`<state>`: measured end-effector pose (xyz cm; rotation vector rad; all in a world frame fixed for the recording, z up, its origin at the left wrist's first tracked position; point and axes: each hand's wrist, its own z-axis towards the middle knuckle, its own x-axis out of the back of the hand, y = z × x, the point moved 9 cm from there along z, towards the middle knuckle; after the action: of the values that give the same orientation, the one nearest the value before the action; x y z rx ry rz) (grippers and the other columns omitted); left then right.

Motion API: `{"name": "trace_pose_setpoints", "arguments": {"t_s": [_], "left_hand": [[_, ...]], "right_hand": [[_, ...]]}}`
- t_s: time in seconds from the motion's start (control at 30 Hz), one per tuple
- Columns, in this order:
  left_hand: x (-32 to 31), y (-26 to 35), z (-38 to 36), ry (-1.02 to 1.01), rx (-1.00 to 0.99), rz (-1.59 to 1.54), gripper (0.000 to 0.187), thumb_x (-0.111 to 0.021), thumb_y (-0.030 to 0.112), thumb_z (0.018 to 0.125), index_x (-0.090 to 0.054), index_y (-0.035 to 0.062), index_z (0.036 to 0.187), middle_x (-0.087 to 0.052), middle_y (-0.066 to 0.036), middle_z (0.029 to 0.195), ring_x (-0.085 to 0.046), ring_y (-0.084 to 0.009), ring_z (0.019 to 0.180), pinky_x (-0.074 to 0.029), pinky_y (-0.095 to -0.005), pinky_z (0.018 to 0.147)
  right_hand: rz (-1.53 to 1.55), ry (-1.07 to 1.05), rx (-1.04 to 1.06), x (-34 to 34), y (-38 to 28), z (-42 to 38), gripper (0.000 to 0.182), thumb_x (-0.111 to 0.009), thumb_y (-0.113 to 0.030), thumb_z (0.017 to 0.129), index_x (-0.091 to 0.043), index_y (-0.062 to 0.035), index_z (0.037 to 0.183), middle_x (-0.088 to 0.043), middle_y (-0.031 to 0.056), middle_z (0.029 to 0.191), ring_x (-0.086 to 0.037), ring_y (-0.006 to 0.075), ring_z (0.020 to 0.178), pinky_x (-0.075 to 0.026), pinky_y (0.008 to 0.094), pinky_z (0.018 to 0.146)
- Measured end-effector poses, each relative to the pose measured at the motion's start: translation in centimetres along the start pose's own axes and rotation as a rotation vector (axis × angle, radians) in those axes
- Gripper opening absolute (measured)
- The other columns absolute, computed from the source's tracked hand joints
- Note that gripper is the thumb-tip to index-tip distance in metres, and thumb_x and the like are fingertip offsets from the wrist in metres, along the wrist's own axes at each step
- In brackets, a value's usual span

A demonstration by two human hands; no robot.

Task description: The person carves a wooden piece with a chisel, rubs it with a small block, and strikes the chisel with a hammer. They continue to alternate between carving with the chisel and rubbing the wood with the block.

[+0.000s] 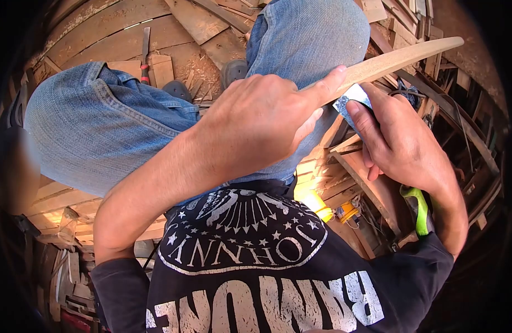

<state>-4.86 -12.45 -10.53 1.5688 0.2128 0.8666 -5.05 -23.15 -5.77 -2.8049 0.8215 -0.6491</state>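
A long, slightly curved wooden piece [400, 60] slants from the centre to the upper right, its tapered end free. My left hand [261, 114] is closed round its lower end, with the index finger stretched along the wood. My right hand [397, 130] pinches a small flat piece with a whitish and bluish speckled face [353, 105] between thumb and fingers. That piece is beside the lower edge of the wood, close to my left fingertips; whether it touches the wood is unclear.
Below are my jeans-clad legs [122, 133]. A long tool with a red handle [145, 72] lies on the plank floor [111, 33]. Scrap wood surrounds me. A yellow object [347, 212] and a bright green handle-like object [419, 211] are at lower right.
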Motion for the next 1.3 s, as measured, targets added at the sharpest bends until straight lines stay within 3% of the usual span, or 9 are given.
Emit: {"name": "trace_pose_setpoints", "arguments": {"t_s": [0.5, 0.57, 0.6, 0.9, 1.0, 1.07, 1.2, 1.27, 1.3], "left_hand": [[0.1, 0.2, 0.3, 0.047, -0.02, -0.027, 0.064, -0.067, 0.01, 0.085, -0.046, 0.0084, 0.146, -0.055, -0.011, 0.058, -0.057, -0.0296, 0.052, -0.045, -0.0409, 0.052], [-0.1, 0.1, 0.3, 0.017, -0.007, -0.019, 0.062, -0.066, 0.012, 0.085, -0.048, 0.0073, 0.144, -0.054, -0.01, 0.059, -0.057, -0.0288, 0.054, -0.047, -0.041, 0.053], [-0.3, 0.0, 0.3, -0.014, 0.007, -0.012, 0.06, -0.065, 0.014, 0.084, -0.05, 0.0062, 0.142, -0.054, -0.009, 0.06, -0.056, -0.0279, 0.057, -0.049, -0.041, 0.054], [0.1, 0.0, 0.6, 0.043, -0.018, -0.027, 0.064, -0.067, 0.011, 0.086, -0.045, 0.0086, 0.146, -0.054, -0.011, 0.058, -0.057, -0.0293, 0.052, -0.045, -0.0407, 0.051], [-0.1, -0.3, 0.8, 0.039, -0.019, -0.044, 0.065, -0.067, 0.011, 0.086, -0.044, 0.009, 0.147, -0.055, -0.012, 0.059, -0.057, -0.03, 0.053, -0.045, -0.0409, 0.052], [-0.1, -0.4, 0.8, 0.032, -0.014, -0.04, 0.065, -0.066, 0.011, 0.087, -0.044, 0.0091, 0.147, -0.055, -0.012, 0.059, -0.058, -0.0303, 0.053, -0.045, -0.041, 0.052], [0.0, -0.7, 1.0, 0.005, 0.017, -0.04, 0.064, -0.066, 0.011, 0.087, -0.044, 0.0102, 0.147, -0.056, -0.012, 0.059, -0.058, -0.0308, 0.053, -0.046, -0.0415, 0.053], [0.0, -0.9, 1.0, 0.015, 0.019, -0.023, 0.064, -0.066, 0.012, 0.088, -0.044, 0.0114, 0.147, -0.056, -0.012, 0.059, -0.058, -0.0308, 0.054, -0.046, -0.0416, 0.052], [0.1, -0.9, 1.0, 0.028, 0.021, -0.004, 0.063, -0.065, 0.013, 0.088, -0.044, 0.0126, 0.147, -0.055, -0.012, 0.059, -0.058, -0.0308, 0.054, -0.046, -0.0416, 0.052]], "right_hand": [[-0.018, 0.027, -0.013, 0.1, 0.6, 0.0, 0.023, -0.049, -0.012, 0.101, -0.052, 0.0082, 0.091, -0.059, 0.0181, 0.052, -0.065, 0.0274, 0.047, -0.052, 0.0369, 0.047], [-0.082, 0.064, 0.059, 0.1, 1.0, 0.1, 0.03, -0.046, -0.012, 0.103, -0.053, 0.0103, 0.121, -0.056, 0.0098, 0.051, -0.059, 0.0167, 0.041, -0.048, 0.0298, 0.043], [-0.081, 0.063, 0.059, 0.1, 1.0, 0.1, 0.03, -0.046, -0.012, 0.103, -0.053, 0.0103, 0.121, -0.056, 0.0098, 0.051, -0.059, 0.0167, 0.041, -0.048, 0.0298, 0.043], [-0.025, -0.013, -0.008, 0.5, 0.6, 0.6, 0.026, -0.045, -0.013, 0.103, -0.052, 0.0094, 0.116, -0.055, 0.0094, 0.05, -0.059, 0.017, 0.041, -0.048, 0.0296, 0.043], [0.025, -0.049, -0.073, 0.7, 0.6, 0.8, 0.026, -0.049, -0.014, 0.101, -0.051, 0.0073, 0.086, -0.059, 0.0165, 0.056, -0.066, 0.0242, 0.047, -0.052, 0.0349, 0.045], [-0.023, -0.058, -0.077, 0.5, 1.2, 0.9, 0.028, -0.045, -0.015, 0.104, -0.052, 0.0092, 0.118, -0.054, 0.0086, 0.051, -0.059, 0.0171, 0.041, -0.048, 0.0301, 0.044], [-0.034, -0.042, -0.048, 0.7, 0.9, 1.2, 0.03, -0.046, -0.016, 0.104, -0.052, 0.0089, 0.118, -0.054, 0.0081, 0.051, -0.059, 0.0166, 0.042, -0.048, 0.0298, 0.043], [-0.005, -0.067, -0.101, 0.9, 0.6, 1.4, 0.029, -0.048, -0.016, 0.101, -0.052, 0.0077, 0.085, -0.059, 0.0147, 0.057, -0.065, 0.0221, 0.047, -0.053, 0.035, 0.047], [-0.004, -0.066, -0.101, 1.0, 0.4, 1.6, 0.029, -0.048, -0.016, 0.101, -0.052, 0.0077, 0.085, -0.059, 0.0147, 0.057, -0.065, 0.0221, 0.047, -0.053, 0.035, 0.047]]}}
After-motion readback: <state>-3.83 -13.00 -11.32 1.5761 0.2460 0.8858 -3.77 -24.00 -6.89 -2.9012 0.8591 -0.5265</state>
